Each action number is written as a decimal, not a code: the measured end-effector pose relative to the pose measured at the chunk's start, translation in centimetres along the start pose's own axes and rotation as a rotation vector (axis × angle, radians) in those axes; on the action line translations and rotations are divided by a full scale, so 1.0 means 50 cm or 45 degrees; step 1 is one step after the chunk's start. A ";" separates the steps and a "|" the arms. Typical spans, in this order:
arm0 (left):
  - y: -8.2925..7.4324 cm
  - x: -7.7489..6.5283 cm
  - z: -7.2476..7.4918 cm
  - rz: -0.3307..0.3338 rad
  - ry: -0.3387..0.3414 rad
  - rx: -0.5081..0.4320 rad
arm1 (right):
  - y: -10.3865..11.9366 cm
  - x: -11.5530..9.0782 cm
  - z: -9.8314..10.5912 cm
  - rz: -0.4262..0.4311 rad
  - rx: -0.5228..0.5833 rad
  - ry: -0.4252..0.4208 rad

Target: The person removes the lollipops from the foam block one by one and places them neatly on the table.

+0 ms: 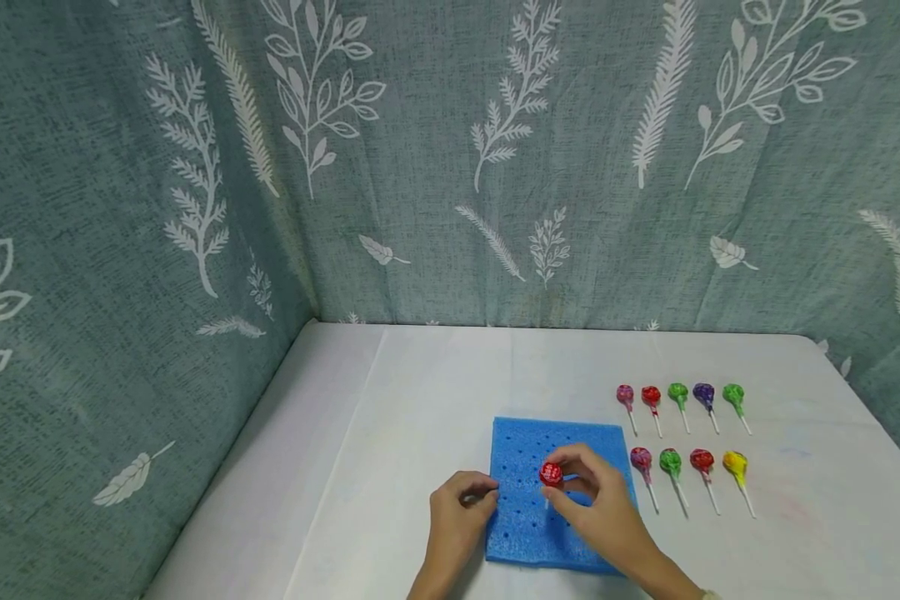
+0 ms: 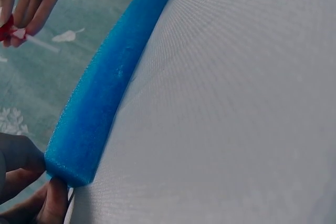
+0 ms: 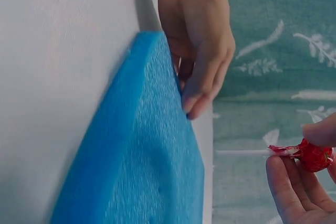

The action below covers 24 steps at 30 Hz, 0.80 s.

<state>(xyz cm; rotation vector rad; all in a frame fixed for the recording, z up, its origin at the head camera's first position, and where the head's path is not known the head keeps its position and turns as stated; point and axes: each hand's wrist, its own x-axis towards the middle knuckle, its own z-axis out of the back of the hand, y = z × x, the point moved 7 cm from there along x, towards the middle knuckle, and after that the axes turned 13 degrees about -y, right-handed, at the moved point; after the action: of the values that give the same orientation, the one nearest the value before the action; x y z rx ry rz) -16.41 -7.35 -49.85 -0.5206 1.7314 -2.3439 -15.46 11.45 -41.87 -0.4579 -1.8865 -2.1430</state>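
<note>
My right hand pinches a red-wrapped lollipop by its head, above a blue foam block with rows of small holes. In the right wrist view the lollipop's white stick points away from the fingers, toward the foam, and its tip stands apart from the block. At the block's left edge is my left hand, thumb and index finger gripping the foam's side. The left wrist view has these fingertips right at the foam's corner.
To the right of the foam, several wrapped lollipops lie in two rows on the white table: a far row with a purple one and a near row with a yellow one. A green leaf-patterned curtain hangs behind and at the left.
</note>
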 end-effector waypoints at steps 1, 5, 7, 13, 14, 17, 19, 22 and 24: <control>0.001 0.000 0.000 0.006 0.003 0.010 | -0.001 0.001 0.005 0.000 -0.019 -0.007; 0.004 0.001 0.000 0.014 0.004 0.028 | -0.003 0.003 0.024 0.007 -0.061 -0.041; 0.004 0.001 0.000 0.014 0.002 0.035 | -0.004 0.003 0.032 0.018 -0.073 -0.051; 0.005 0.000 0.000 0.009 0.003 0.038 | -0.005 0.004 0.057 0.034 -0.125 -0.092; 0.005 0.000 0.000 0.009 0.003 0.037 | -0.005 0.004 0.061 0.031 -0.132 -0.100; 0.005 0.000 -0.001 0.012 0.004 0.033 | -0.006 0.005 0.074 0.032 -0.165 -0.124; 0.005 0.000 -0.001 0.013 0.004 0.027 | -0.006 0.006 0.083 0.041 -0.183 -0.138; 0.005 0.001 -0.001 0.011 0.006 0.028 | -0.005 0.007 0.093 0.053 -0.203 -0.151; 0.004 0.001 -0.001 0.010 0.007 0.028 | -0.005 0.008 0.100 0.052 -0.223 -0.160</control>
<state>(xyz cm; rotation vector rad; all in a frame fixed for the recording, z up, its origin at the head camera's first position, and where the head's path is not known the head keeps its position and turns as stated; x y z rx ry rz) -16.50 -7.39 -50.07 -0.5035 1.7046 -2.3588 -15.59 16.42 -41.37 -0.6751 -1.7415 -2.3122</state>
